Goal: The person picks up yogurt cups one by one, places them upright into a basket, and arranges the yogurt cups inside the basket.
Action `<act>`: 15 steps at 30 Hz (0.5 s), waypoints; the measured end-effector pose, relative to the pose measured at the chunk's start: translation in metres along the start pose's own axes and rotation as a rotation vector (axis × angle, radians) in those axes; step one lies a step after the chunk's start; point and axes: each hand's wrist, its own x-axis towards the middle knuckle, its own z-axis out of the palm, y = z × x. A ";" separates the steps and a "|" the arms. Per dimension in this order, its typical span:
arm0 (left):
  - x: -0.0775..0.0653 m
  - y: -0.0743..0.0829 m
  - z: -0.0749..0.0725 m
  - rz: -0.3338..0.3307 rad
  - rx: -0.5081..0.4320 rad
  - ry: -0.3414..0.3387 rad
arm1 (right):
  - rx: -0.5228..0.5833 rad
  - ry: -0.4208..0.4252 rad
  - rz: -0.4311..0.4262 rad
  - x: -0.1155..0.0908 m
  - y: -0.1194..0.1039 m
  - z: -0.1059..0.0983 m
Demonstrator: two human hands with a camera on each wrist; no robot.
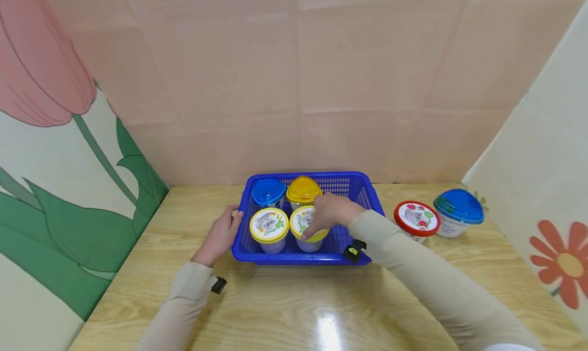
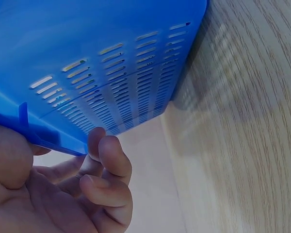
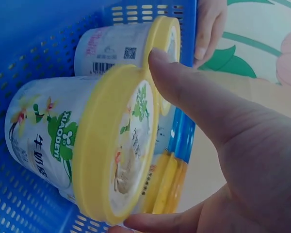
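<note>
Both hands (image 1: 221, 232) (image 1: 333, 210) grip: left the basket (image 1: 287, 258), right a yellow-lidded tub (image 3: 82, 141); right-wrist view alone shows barcode (image 3: 104, 68)

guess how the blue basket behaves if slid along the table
The blue basket would probably flex slightly, its slotted walls looking like thin plastic. It seems unlikely to tip, being low and wide. The tubs inside may shift, since bare basket floor shows beside them.

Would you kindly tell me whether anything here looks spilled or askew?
Nothing stands out: the four tubs in the blue basket sit upright and lidded, the two tubs on its right are lidded too, and no spill shows on the table.
</note>
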 end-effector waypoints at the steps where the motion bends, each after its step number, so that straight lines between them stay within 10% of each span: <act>1: 0.000 0.000 0.000 0.001 0.000 0.000 | -0.003 -0.006 0.004 0.000 0.001 -0.001; 15: 0.002 -0.001 0.002 -0.014 0.000 -0.005 | -0.021 -0.040 -0.021 0.001 0.002 -0.003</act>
